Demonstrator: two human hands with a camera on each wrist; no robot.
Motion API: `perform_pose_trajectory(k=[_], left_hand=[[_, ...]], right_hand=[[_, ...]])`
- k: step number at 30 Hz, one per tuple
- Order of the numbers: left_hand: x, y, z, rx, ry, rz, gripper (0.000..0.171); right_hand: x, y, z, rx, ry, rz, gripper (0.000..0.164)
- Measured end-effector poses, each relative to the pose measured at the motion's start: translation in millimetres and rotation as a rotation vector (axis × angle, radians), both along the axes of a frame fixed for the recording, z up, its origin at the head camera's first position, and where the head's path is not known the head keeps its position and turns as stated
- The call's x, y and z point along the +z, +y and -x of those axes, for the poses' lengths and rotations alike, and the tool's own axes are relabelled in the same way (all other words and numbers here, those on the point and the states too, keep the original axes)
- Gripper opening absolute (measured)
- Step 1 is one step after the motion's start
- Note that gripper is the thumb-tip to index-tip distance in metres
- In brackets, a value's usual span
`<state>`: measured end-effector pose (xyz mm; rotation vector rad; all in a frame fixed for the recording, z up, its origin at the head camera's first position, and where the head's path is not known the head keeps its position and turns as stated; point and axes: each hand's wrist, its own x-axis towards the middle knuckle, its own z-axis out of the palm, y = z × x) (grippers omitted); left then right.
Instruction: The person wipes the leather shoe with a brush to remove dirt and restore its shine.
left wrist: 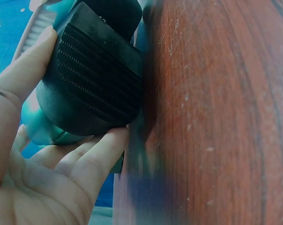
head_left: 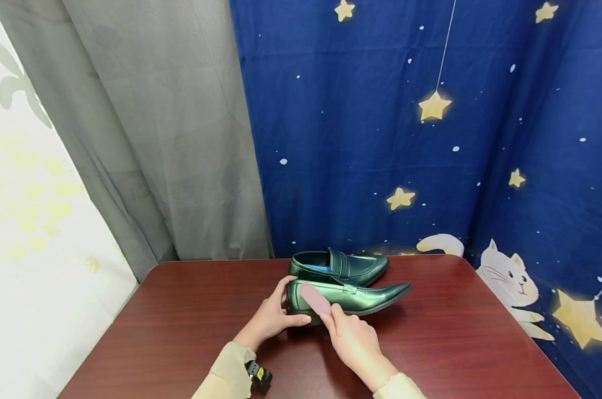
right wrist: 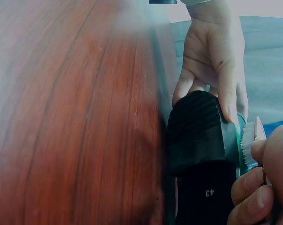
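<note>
Two dark green loafers are on the table, one behind the other, toes to the right. My left hand (head_left: 271, 317) grips the nearer loafer (head_left: 375, 299) round its heel, thumb on the near side and fingers behind. In the left wrist view the ridged black heel (left wrist: 96, 77) of its sole faces the camera. Held by its handle in my right hand (head_left: 353, 338), a pink brush (head_left: 314, 298) lies slanted over the loafer's near side towards the heel. Its white bristles (right wrist: 247, 143) face the green upper in the right wrist view. The farther loafer (head_left: 368, 264) stands upright, partly hidden.
The reddish-brown wooden table (head_left: 191, 316) extends round the loafers, its back edge just behind them. Beyond it hang a grey curtain (head_left: 146, 138) and a blue curtain (head_left: 340, 138) with stars. A small black device (head_left: 261, 378) is at my left wrist.
</note>
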<state>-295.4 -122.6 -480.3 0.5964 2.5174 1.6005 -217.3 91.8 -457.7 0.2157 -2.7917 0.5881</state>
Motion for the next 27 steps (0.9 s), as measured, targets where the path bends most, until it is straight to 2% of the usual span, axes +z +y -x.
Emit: perform_pose_trajectory(k=[15, 27], left_hand=[[0.5, 0, 0.0, -0.007, -0.002, 0.002, 0.099], [-0.2, -1, 1.1, -0.010, -0.022, -0.006, 0.097]], right_hand=[[2.0, 25, -5.2, -0.041, -0.003, 0.000, 0.029], [9.8, 49, -7.6, -0.082, -0.062, -0.035, 0.029]])
